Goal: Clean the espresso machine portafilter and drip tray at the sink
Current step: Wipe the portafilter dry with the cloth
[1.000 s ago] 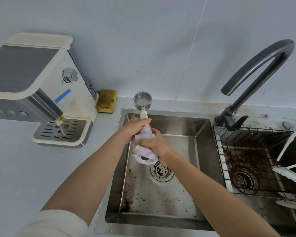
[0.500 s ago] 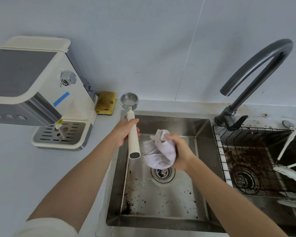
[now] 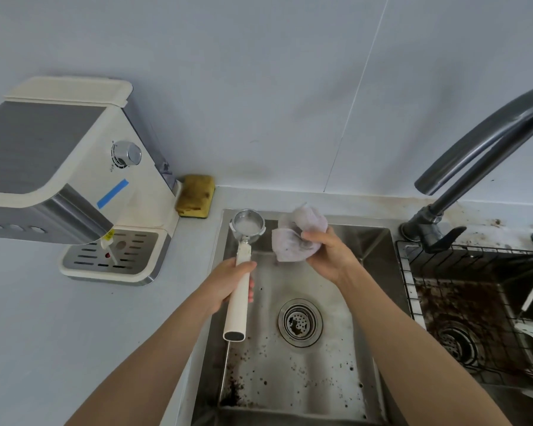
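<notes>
Cloth [image 3: 299, 241] now higher, beside portafilter [image 3: 242, 260] basket

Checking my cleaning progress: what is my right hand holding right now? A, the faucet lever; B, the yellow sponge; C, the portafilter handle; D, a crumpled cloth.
D: the right hand grips the crumpled cloth, while the left hand holds the portafilter by its handle.

No readable text; only blurred marks beside the espresso machine knob [image 3: 126, 153].
</notes>
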Action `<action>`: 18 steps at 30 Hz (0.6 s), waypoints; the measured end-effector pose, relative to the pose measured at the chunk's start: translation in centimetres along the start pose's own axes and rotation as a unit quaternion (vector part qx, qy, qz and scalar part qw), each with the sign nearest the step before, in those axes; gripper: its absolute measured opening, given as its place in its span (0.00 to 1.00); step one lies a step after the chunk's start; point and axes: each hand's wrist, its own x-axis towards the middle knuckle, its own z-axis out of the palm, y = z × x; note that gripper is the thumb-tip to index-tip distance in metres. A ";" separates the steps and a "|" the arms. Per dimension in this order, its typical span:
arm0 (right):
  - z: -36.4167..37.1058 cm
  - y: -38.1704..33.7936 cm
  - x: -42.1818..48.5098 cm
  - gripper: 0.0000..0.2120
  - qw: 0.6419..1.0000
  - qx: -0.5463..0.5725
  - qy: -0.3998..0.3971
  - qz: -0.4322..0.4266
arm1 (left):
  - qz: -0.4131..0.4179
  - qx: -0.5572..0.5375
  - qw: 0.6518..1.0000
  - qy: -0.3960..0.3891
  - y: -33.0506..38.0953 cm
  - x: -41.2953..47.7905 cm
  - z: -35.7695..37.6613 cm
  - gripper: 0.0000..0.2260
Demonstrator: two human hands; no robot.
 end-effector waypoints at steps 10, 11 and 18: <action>1.3 0.4 6.7 0.10 0.977 0.185 0.100 -0.022 | -0.005 -0.015 1.000 0.017 -1.3 0.5 -1.8 0.05; 1.6 0.5 7.5 0.10 0.972 0.207 0.107 -0.019 | -0.005 -0.017 1.000 0.017 -1.4 0.6 -1.9 0.05; 2.4 1.5 12.5 0.12 0.930 0.323 0.172 -0.029 | -0.017 -0.012 1.000 0.014 -1.9 1.7 -2.7 0.05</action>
